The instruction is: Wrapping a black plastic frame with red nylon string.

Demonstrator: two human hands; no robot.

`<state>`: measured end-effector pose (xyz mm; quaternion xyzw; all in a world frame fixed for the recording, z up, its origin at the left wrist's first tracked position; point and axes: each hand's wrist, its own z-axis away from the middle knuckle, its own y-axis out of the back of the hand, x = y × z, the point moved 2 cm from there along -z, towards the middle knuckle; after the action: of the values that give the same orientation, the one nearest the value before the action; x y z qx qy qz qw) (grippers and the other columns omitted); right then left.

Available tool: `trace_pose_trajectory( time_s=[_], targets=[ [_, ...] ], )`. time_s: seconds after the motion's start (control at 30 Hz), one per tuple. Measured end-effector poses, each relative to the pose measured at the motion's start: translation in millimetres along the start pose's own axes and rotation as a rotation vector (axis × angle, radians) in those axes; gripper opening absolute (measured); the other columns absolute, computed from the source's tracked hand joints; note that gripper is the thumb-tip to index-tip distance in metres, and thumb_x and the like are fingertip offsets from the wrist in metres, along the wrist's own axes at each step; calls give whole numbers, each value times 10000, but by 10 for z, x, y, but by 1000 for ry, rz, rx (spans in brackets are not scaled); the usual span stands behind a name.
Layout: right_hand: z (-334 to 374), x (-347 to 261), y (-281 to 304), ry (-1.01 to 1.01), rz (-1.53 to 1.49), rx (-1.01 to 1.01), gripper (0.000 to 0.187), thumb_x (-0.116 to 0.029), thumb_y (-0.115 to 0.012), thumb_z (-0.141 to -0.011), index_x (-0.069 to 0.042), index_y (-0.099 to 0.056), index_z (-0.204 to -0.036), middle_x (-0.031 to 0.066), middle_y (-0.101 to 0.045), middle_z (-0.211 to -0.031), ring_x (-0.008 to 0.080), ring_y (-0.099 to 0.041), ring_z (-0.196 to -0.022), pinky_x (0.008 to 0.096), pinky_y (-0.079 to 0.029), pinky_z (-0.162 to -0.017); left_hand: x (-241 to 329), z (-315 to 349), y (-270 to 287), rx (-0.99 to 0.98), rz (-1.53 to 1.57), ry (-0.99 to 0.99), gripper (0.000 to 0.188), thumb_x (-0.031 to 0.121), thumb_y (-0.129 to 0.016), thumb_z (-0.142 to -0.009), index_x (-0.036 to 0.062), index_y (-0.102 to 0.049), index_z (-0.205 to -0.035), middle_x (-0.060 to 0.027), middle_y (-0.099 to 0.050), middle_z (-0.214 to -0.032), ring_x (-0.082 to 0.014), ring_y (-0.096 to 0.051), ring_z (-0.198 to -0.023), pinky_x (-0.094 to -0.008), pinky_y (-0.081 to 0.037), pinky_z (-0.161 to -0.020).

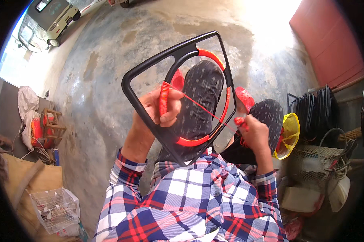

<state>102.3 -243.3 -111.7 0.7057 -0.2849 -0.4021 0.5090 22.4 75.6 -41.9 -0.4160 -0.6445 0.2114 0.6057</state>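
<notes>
A black four-cornered frame [147, 66] with a round inner ring is tilted above my lap. Orange-red cord [164, 98] is wound tightly round several stretches of the ring, with black gaps between. My left hand [159, 108] is closed around the ring's left side, fingers over the wound part. From there a taut strand of red cord [202, 108] runs across the ring's opening to the right. My right hand [255, 132] grips a small bundle of red cord [240, 121] just outside the frame's right edge.
Several similar black frames [317, 105] are stacked at the right, near a yellow bag [290, 135] and a wire mesh basket [317, 159]. At lower left stands a white wire cage [55, 207]; a wooden stool [54, 127] is beyond it. A vehicle [53, 20] is parked at far left.
</notes>
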Motion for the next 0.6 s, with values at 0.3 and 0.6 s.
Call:
trace_pose_trajectory(
  time_s=[0.3, 0.6],
  targets=[
    [-380, -365, 174, -86, -828, -10, 271, -216, -726, -794, -20, -563, -886, 88, -623, -730, 148, -606, -664, 288, -476, -603, -152, -161, -518, 355, -193, -132, 331, 166, -549, -956, 85, -536, -1276, -161, -611, -1090, -141, -579, -684, -249, -427, -535],
    [-822, -1136, 811, 240, -2016, -292, 257, -245, -670, -862, -11, -693, -966, 158, -596, -1183, 210, -561, -1095, 339, -449, -928, -464, -353, -1093, 313, 134, 167, 615, 557, -427, -933, 2, -551, -1166, -160, -605, -928, -257, -598, -625, -330, -479, -503]
  ],
)
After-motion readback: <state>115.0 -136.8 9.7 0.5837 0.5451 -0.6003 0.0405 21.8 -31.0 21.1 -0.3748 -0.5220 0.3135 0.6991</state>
